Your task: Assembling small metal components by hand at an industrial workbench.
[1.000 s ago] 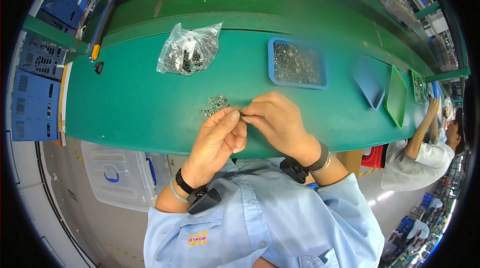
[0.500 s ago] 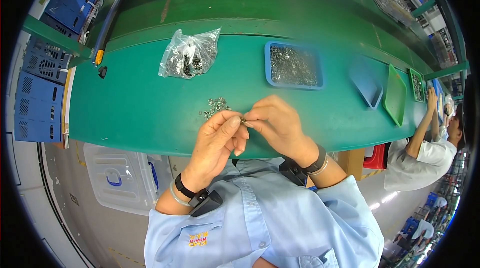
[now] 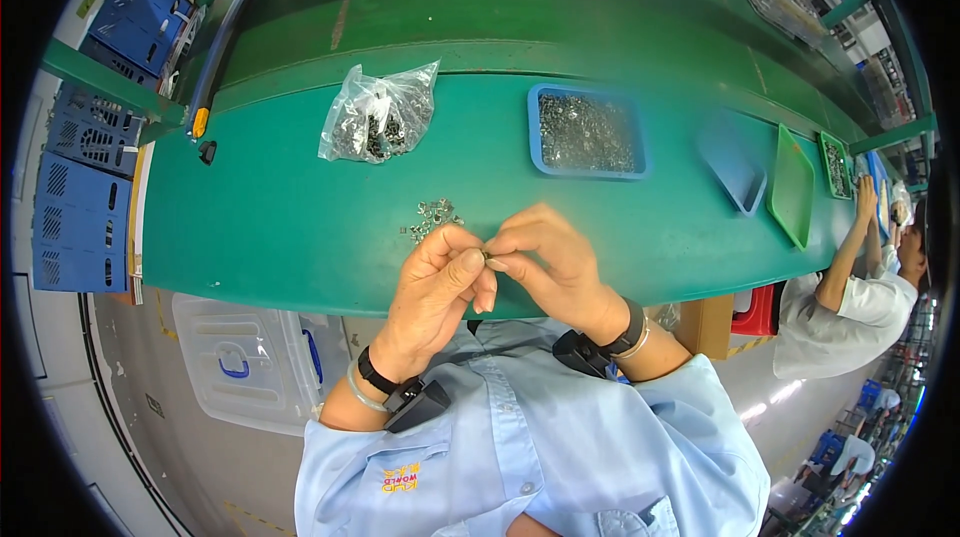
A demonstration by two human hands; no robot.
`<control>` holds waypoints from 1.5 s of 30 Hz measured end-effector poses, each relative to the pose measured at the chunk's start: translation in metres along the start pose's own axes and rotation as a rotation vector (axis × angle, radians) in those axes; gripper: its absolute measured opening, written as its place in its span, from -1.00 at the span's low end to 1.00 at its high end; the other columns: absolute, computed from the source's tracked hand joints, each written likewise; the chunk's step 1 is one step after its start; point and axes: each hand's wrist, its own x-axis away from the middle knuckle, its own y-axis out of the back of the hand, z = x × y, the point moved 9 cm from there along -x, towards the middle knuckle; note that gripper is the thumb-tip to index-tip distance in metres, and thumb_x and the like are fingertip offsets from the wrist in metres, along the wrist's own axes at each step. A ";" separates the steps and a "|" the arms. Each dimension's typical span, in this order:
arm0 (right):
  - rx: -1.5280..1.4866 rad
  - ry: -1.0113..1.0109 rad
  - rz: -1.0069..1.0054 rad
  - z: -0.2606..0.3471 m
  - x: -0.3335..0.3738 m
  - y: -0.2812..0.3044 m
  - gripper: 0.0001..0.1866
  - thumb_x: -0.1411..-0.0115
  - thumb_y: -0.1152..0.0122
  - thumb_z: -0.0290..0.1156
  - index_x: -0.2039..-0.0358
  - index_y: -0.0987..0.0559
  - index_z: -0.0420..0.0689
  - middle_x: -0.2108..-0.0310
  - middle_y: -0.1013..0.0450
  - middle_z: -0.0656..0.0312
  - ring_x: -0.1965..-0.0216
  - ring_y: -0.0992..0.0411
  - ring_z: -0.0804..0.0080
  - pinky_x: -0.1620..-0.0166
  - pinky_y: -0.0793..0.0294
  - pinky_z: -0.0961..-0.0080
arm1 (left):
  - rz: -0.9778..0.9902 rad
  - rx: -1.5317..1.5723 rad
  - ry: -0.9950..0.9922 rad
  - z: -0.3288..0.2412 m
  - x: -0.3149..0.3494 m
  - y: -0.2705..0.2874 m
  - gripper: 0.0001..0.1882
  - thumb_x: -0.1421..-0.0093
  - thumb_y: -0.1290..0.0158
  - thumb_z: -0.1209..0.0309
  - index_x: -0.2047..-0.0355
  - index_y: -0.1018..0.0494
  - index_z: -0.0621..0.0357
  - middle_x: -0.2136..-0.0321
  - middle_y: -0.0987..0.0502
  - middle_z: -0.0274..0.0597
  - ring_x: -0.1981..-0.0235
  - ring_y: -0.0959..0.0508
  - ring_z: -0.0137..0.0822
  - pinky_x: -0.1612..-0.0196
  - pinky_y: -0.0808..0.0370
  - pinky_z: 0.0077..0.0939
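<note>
My left hand (image 3: 440,279) and my right hand (image 3: 548,262) meet over the near edge of the green table (image 3: 270,227). Thumb and fingers of both are pinched on one small metal part (image 3: 486,255), mostly covered by the fingertips, so its exact kind does not show. Just beyond my left hand lies a loose pile of small shiny metal pieces (image 3: 432,215). Farther off, a clear plastic bag (image 3: 378,117) holds dark metal pieces. To its right stands a blue tray (image 3: 534,132) filled with many small metal pieces.
At the right are an angled blue tray (image 3: 735,172), a green tray (image 3: 792,187) and a smaller green tray of parts (image 3: 834,165). A co-worker (image 3: 840,307) sits beyond them. Blue perforated crates (image 3: 80,217) stand at the left; a clear lidded box (image 3: 245,362) sits on the floor.
Both hands stay together on the small metal part, with the fingertips slightly lower and shifted a little. The view has moved slightly; the trays, bag and pile look unchanged.
</note>
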 end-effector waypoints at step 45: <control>-0.050 0.005 0.039 0.000 -0.006 -0.005 -0.87 -0.01 -0.27 -0.56 0.38 -0.55 -0.13 0.44 -0.47 0.22 0.42 -0.44 0.38 0.40 -0.42 0.52 | 0.030 0.079 0.124 -0.014 0.002 -0.008 -0.84 -0.23 -0.03 0.31 0.31 -0.37 0.13 0.60 -0.41 -0.29 0.64 -0.38 -0.43 0.60 -0.27 -0.55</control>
